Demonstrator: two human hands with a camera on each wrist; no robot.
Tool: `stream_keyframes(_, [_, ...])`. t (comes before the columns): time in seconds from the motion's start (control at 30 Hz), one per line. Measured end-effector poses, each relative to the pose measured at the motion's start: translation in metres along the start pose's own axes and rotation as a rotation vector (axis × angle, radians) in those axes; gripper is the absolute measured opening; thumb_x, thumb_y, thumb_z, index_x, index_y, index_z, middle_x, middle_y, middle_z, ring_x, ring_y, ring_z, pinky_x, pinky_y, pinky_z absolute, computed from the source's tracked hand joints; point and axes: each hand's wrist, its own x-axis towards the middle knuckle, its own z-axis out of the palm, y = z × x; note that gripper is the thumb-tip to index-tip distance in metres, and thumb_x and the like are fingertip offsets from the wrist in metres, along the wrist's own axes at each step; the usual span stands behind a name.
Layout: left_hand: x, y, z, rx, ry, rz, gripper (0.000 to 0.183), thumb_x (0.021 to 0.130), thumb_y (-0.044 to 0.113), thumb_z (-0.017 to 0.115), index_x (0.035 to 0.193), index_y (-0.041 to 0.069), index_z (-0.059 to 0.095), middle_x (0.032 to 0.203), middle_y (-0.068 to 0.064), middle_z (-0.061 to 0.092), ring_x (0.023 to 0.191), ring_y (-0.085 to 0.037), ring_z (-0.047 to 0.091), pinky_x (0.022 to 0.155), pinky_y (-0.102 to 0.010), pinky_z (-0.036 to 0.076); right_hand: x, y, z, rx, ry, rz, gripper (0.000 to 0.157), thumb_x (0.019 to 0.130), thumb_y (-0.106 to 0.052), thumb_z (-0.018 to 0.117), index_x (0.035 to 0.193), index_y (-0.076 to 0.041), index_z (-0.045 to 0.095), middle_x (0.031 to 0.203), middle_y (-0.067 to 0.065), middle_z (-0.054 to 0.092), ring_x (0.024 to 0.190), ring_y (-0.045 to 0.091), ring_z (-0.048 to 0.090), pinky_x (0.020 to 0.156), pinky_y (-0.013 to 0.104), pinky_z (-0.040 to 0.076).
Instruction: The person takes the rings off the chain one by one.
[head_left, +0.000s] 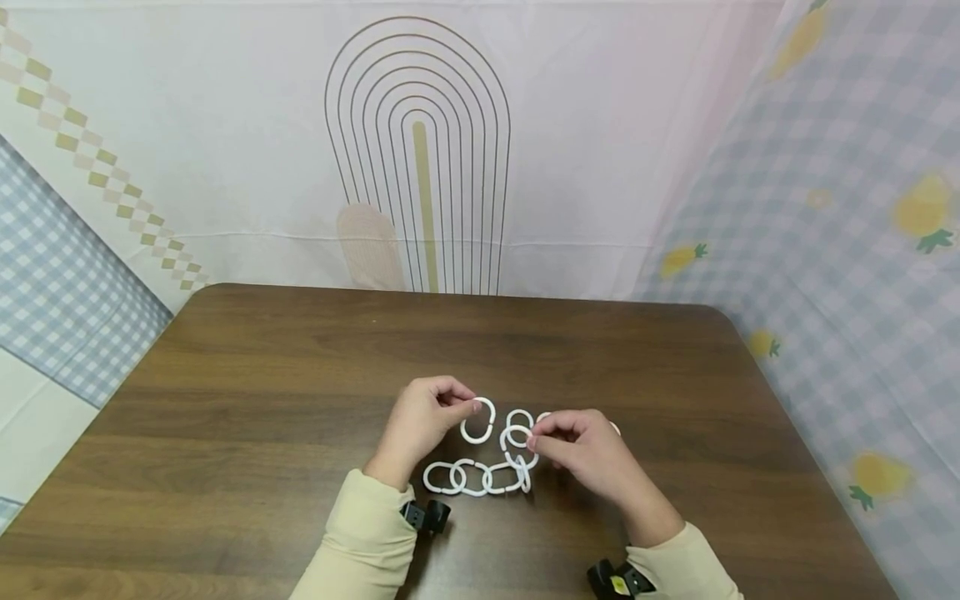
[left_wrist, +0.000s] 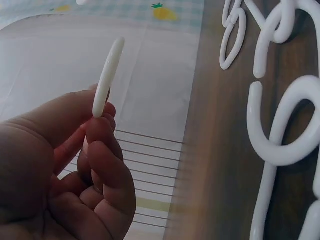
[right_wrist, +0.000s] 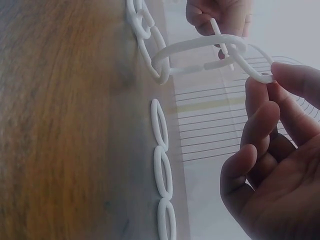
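Observation:
My left hand pinches a single white plastic C-shaped chain link between thumb and fingertips, raised over the table. To its right, my right hand pinches a white end link between thumb and index finger. That link hooks through another raised link, which joins the white chain lying on the table between the hands. A small gap shows in the side of the left hand's link. The two held links are apart in the head view.
Behind the right hand, more white links lie in a row on the brown wooden table, partly hidden by the fingers. A patterned white cloth hangs behind the table, and a checked cloth hangs at the right. Each wrist wears a black camera.

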Motion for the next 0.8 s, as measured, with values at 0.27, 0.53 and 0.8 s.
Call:
stream_keyframes(0.27, [0.0,-0.005,0.001,0.063,-0.02,-0.03,0.006,0.082,0.014,0.082,0.081,0.014,0.076,0.071,0.008,0.067,0.066,-0.006,0.059,0.063,-0.025,0.049,0.0,0.0,0.003,0.003,-0.015,0.0,0.011,0.087,-0.012,0.077,0.091,-0.002,0.075,0.073,0.003,0.062,0.056,0.009,0.052,0.051,0.024,0.045])
stream_keyframes(0.53, [0.0,-0.007,0.002,0.104,-0.029,-0.028,0.007,0.08,0.006,0.077,0.082,0.012,0.076,0.069,0.009,0.065,0.066,-0.006,0.057,0.066,-0.027,0.048,0.0,0.003,0.005,-0.017,-0.015,0.013,0.01,0.087,-0.013,0.076,0.09,-0.004,0.075,0.07,-0.001,0.061,0.055,0.009,0.053,0.051,0.024,0.046])
stream_keyframes(0.8, [0.002,-0.011,0.007,0.135,-0.076,-0.026,0.007,0.081,0.007,0.075,0.087,0.009,0.077,0.072,0.007,0.066,0.069,-0.008,0.058,0.069,-0.029,0.049,0.002,0.005,0.007,-0.046,-0.014,0.012,0.01,0.088,-0.015,0.076,0.089,-0.005,0.076,0.07,0.0,0.061,0.056,0.009,0.053,0.051,0.025,0.047])
